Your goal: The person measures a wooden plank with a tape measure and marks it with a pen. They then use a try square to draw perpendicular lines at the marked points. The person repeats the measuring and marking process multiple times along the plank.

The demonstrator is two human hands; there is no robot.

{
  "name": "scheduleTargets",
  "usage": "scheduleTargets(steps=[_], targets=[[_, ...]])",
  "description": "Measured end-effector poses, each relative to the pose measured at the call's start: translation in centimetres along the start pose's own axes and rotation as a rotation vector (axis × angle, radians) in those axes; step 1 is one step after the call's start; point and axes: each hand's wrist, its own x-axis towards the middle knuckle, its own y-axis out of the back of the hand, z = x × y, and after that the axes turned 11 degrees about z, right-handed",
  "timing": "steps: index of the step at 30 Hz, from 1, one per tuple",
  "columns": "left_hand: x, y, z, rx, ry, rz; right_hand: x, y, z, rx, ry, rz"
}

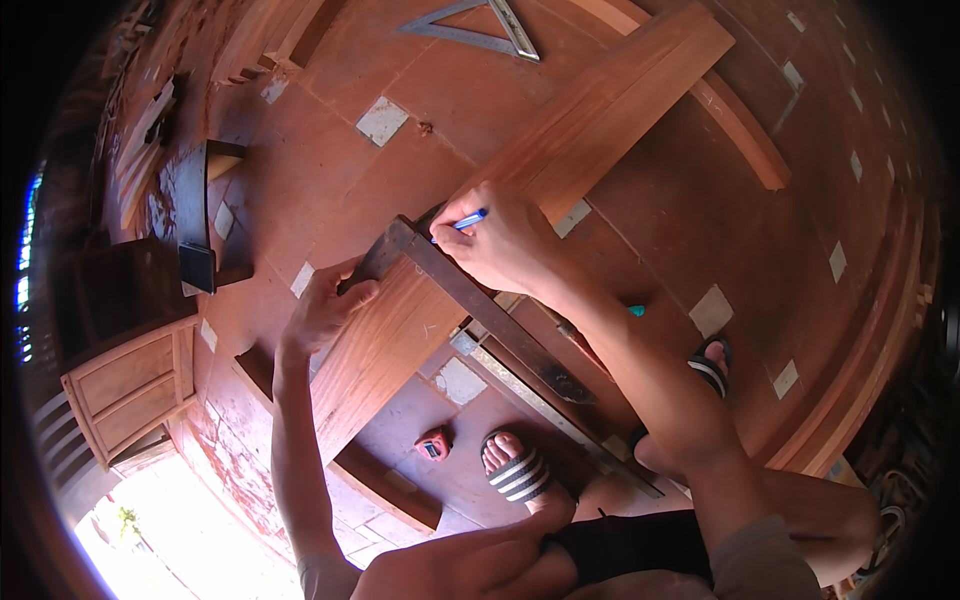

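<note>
A long reddish-brown wooden board [385, 350] runs slantwise from the lower left to the upper right, raised off the floor on wooden pieces. Across it lies a dark try square [480, 305], its short arm along the board's left edge. My left hand [328, 312] is closed around that short arm at the board's edge, thumb on the near side. In my right hand [500, 240] a blue and white pen [470, 219] is pinched, its tip down by the square's corner. Small pencil-like marks show on the board below the square.
Near my foot on the tiled floor sits a red tape measure [433, 444]. A long metal straightedge [560, 415] lies right of the board. A triangular metal square [480, 30] rests beyond it. Curved timber [745, 130] supports the board's far end. A phone [197, 267] stands at left.
</note>
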Motion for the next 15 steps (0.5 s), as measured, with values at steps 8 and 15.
scheduleTargets(steps=[8, 15], targets=[[0.1, 0.1, 0.1, 0.032, -0.046, -0.021, -3.9, 1.9, 0.8, 0.03, 0.03, -0.001], [0.1, 0.0, 0.2, 0.037, -0.029, -0.019, -5.2, 4.3, 1.5, -0.042, 0.036, -0.071]])
